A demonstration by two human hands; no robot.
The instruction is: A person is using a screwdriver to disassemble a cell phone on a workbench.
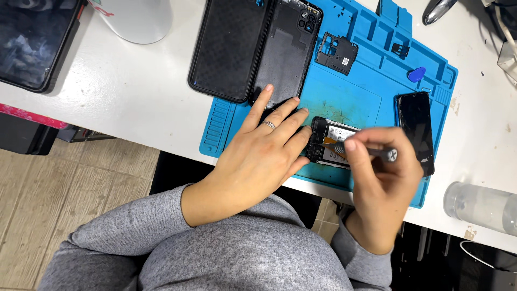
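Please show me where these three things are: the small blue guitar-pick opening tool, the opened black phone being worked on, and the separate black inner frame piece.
Small blue plastic pick (416, 74): head view, its middle.
Opened black phone (329, 141): head view, exposed battery area.
Black inner frame piece (336, 52): head view, its centre.

Single view from a camera worn on the person's head, looking steeply down and slightly forward over the grey-sleeved chest and forearms onto the near edge of a white table (134, 91), with a strip of wood-patterned floor (59, 199) visible below that edge at lower left. The view is close, at arm's reach: the left hand (258, 156) and right hand (382, 183) fill the centre, and the blue work mat (366, 81) runs tilted across the upper right. No second view is present, so no part of the scene is shared.
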